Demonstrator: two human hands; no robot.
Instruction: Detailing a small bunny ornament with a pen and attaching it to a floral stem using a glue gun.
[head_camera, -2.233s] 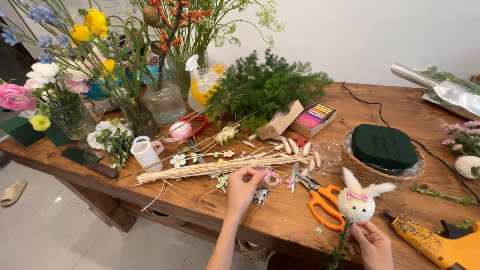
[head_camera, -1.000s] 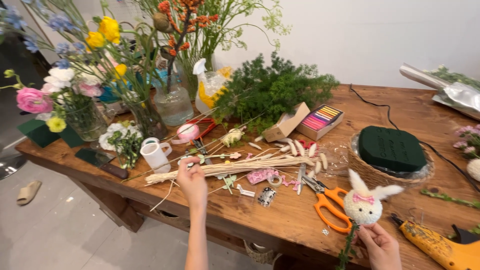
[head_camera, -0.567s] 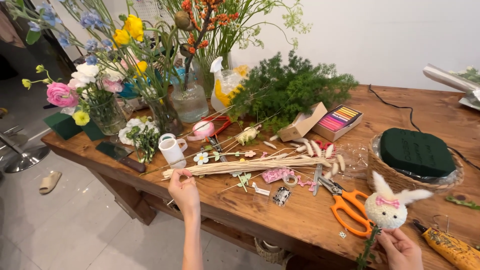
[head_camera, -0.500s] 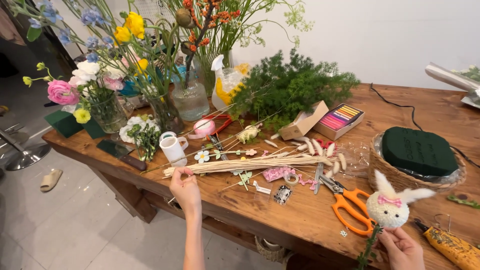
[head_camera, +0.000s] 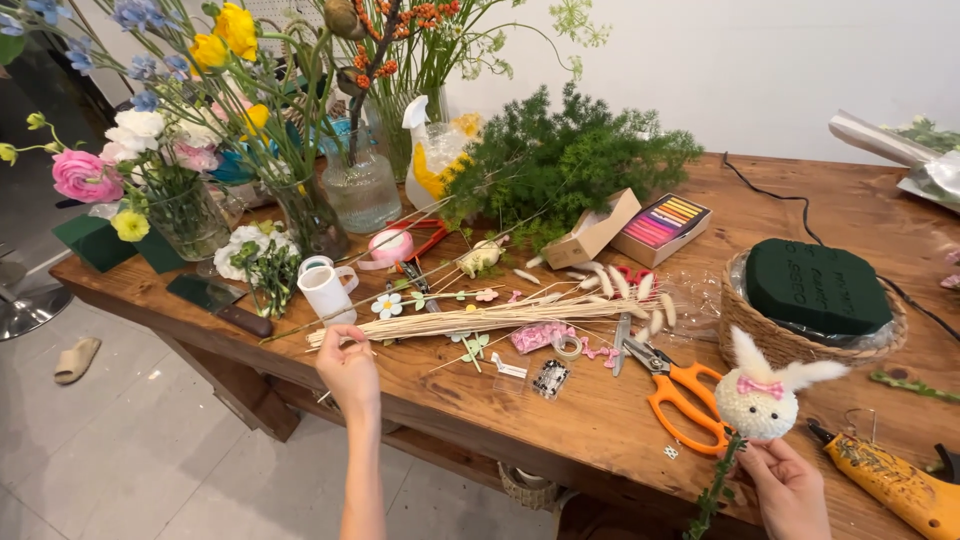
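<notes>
My left hand (head_camera: 349, 368) reaches over the front edge of the wooden table (head_camera: 600, 425), fingers pinching at the left end of a bundle of dried straw stems (head_camera: 480, 320) lying flat. My right hand (head_camera: 790, 488) holds the green stem of a fluffy white bunny-head pick (head_camera: 762, 393) with a pink bow, upright near the table's front right. Orange-handled scissors (head_camera: 675, 392) lie just left of the bunny. A white mug (head_camera: 327, 291) stands just behind my left hand.
Glass vases with flowers (head_camera: 190, 215) crowd the back left, green foliage (head_camera: 560, 160) the middle. A wicker basket with dark green floral foam (head_camera: 815, 290) sits right, a yellow glue gun (head_camera: 895, 485) at the front right, and an open box of coloured sticks (head_camera: 660, 222) behind.
My left hand has moved left along the table from the middle to the left end of the straw bundle. The view has swung left. My right hand keeps holding the bunny pick.
</notes>
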